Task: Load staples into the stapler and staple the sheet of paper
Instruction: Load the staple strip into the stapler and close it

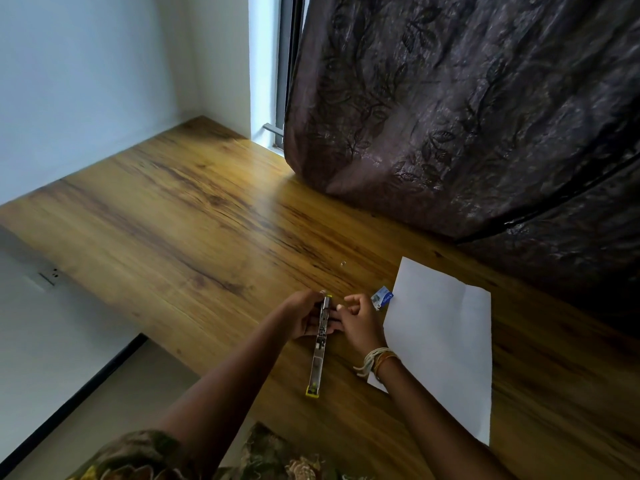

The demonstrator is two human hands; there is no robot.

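Observation:
A stapler (319, 348) with yellow ends lies swung fully open on the wooden table (194, 216), its metal channel facing up and its long axis pointing away from me. My left hand (304, 317) grips its far half from the left. My right hand (358, 318) rests against the same part from the right, fingertips pinched at the channel; whether staples are between them is too small to tell. A small blue and white staple box (381, 298) sits just right of my right hand. The white sheet of paper (446, 344) lies flat to the right, partly under my right forearm.
A dark patterned curtain (467, 116) hangs over the table's far right side, close behind the paper. A tiny pale scrap (343, 263) lies beyond the hands. The table's left edge (114, 303) drops to the floor, with a wall socket (48, 276) below.

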